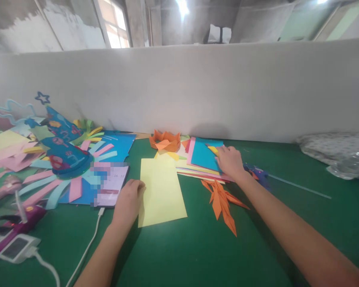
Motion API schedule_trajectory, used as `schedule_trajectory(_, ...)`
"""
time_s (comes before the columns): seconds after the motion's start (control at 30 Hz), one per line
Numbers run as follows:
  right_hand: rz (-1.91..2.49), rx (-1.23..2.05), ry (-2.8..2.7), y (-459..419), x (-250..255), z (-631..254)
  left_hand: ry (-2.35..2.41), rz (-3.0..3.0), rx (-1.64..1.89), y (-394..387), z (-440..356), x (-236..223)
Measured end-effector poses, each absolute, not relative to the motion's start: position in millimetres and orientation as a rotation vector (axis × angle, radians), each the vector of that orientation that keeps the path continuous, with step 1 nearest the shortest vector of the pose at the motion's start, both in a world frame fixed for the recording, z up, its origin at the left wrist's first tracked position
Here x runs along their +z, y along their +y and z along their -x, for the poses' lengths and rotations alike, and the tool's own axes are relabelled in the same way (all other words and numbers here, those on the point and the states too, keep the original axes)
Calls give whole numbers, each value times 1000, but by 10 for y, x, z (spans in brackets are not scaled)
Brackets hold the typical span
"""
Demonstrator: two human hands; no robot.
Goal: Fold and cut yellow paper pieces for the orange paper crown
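A pale yellow sheet of paper [161,195] lies flat on the green table before me. My left hand [129,199] is closed at its left edge, with thumb and fingertips pinching there. Further right, my right hand [231,161] is closed around a slim yellow tool [212,150] with a dark tip; its exact kind is too small to tell. That hand is over a stack of coloured paper with a blue sheet [202,155] on top. Folded orange paper pieces [219,199] lie just below the stack. Behind the yellow sheet sits an orange paper crown [165,140].
Cone party hats [66,153] with paper-strip fringes stand at left, beside a phone [112,185] on a white cable [91,239]. A white device [18,248] lies at lower left. A clear plastic bag [351,165] is at far right. A white partition [179,87] closes the back.
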State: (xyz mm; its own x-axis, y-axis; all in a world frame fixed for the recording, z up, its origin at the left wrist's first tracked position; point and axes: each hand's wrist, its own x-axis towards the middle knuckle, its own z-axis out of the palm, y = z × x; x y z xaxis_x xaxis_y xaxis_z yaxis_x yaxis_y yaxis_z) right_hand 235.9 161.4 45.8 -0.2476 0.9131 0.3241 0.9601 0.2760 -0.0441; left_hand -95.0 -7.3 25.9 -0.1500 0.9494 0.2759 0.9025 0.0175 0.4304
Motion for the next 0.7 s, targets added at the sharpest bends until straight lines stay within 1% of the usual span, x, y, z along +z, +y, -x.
schedule_trajectory(0.07,1773,-242,-2247,1697,401,-2411,2196,-1966,736,-66,959,244)
schedule_trajectory(0.17,1774,-161,-2231,1763,367,-2389,2220,-1937,604,-57,964,230)
schedule_trajectory(0.27,1716,-6,-2181,1773,412,-2297,2211,-1940,519,-51,962,237)
schedule_trajectory(0.37,1615,224,-2098,1682,488,-2162,2218,-1897,497,-51,954,265)
schedule_trajectory(0.6,1335,1033,-1871,1069,555,-1878,2221,-1864,487,-63,926,333)
schedule_trajectory(0.63,1278,1211,-1780,982,559,-1864,2223,-1866,487,-64,924,334)
schedule_trajectory(0.7,1106,1669,-1428,832,559,-1859,2229,-1869,488,-66,922,333)
